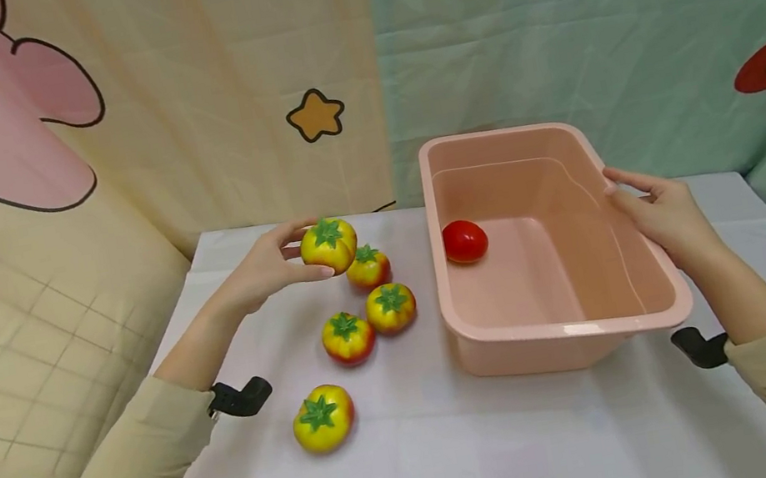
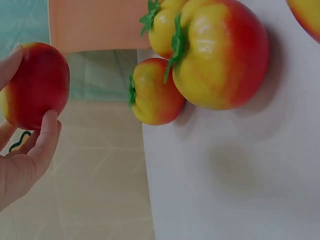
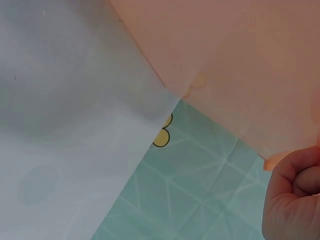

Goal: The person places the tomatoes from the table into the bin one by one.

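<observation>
My left hand (image 1: 265, 271) holds a yellow-and-red tomato (image 1: 328, 245) with a green leafy cap, thumb on one side and fingers on the other. In the left wrist view the red underside of this tomato (image 2: 40, 86) shows between the fingertips. Several similar tomatoes lie on the table: one just behind the held one (image 1: 368, 268), a pair nearer, and another tomato (image 1: 323, 419) closest to me. On the right, my right hand (image 1: 669, 221) grips the rim of a pink plastic tub (image 1: 566, 333). Inside the tub, a red tomato (image 1: 465, 241) lies against the left wall.
A white cloth covers the table (image 1: 450, 456). Behind it hangs a printed curtain (image 1: 214, 90), beige on the left and green on the right. The tub's left wall stands between the loose tomatoes and the tub's inside.
</observation>
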Motion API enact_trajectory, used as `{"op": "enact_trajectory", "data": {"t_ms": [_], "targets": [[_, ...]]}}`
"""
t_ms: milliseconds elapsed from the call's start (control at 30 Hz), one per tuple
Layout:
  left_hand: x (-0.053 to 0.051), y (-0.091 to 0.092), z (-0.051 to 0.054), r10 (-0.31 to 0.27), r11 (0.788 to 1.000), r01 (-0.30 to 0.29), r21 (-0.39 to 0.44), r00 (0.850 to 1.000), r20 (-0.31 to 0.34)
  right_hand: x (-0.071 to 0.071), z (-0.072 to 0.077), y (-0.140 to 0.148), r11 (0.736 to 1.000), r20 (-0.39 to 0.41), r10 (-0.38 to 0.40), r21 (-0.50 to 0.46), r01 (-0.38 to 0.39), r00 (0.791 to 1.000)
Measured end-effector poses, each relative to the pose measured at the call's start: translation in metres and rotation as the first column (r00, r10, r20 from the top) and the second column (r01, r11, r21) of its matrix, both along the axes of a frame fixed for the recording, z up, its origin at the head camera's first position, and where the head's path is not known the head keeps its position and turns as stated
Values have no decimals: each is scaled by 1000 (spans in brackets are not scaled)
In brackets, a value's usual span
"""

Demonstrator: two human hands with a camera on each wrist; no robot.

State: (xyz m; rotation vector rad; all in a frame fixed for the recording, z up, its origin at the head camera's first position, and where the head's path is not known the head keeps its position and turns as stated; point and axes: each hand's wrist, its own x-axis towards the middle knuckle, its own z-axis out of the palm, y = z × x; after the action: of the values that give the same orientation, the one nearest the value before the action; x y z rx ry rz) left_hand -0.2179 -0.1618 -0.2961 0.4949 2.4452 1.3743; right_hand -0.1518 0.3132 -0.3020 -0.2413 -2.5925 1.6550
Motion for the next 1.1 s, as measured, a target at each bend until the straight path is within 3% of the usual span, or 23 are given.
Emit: {"op": "enact_trajectory", "data": {"t_ms": [233, 500, 800, 1100], "targets": [[-1, 18, 19, 9, 1000, -9, 7, 1000, 2, 0, 2, 0, 999, 7, -17, 49, 17, 1000], [-5, 44, 36, -48, 998, 48, 51, 999, 0, -1, 3, 0, 999, 10, -20, 30, 20, 1000], [-11, 73, 49, -120, 989, 125, 74, 990, -67, 1, 3, 0, 999, 9, -7, 41, 7, 1000], [-18, 98, 58, -157, 983, 164, 85, 984, -85, 0, 1, -1, 998, -2, -7, 62, 8, 1000]]}}
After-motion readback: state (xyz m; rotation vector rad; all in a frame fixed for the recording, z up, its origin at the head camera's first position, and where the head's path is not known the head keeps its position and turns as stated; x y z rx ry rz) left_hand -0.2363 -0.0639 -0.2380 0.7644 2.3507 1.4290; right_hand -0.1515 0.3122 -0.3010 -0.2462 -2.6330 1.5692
